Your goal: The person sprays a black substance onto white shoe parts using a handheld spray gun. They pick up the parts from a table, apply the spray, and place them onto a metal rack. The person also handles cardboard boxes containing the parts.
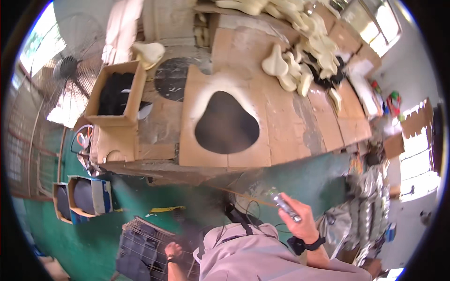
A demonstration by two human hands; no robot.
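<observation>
Fan (68,68): one, caged, standing beyond the left end of the cardboard-covered worktable (290,122); probably put there for airflow.

Cartons (101,195): two, side by side on the floor, blue showing on their sides, dark pads inside; likely kept low to leave the tabletop free.

Open box (110,120): one, brown, on the worktable's left end, dark material within; its upturned mouth seems meant for easy reaching.

Wire crate (157,234): one, low at my left, grey-blue pieces inside, presumably a holding place.

Left hand (173,250): mine, in front of the crate's right part, fingers apparently curled; blurred, so I cannot tell whether it grips or touches anything.

Cardboard sheet (190,140): one, flat on the worktable; a whitish halo on it suggests it shields the surface underneath.

Black piece (227,126): one, rounded triangle, lying inside that halo, narrow end away from me; probably laid flat so its whole face is exposed. It lies ahead of both my hands, left of the right one and well apart from either.

Handheld tool (287,207): one, slim, dark and silvery, slanting across my grasp with both ends clear, perhaps for control.

Right hand (302,225): mine, closed around that tool, short of the worktable's near edge.

Cream saddle-shaped pieces (318,44): many, heaped at the far right, apparently pushed back for working room.
</observation>
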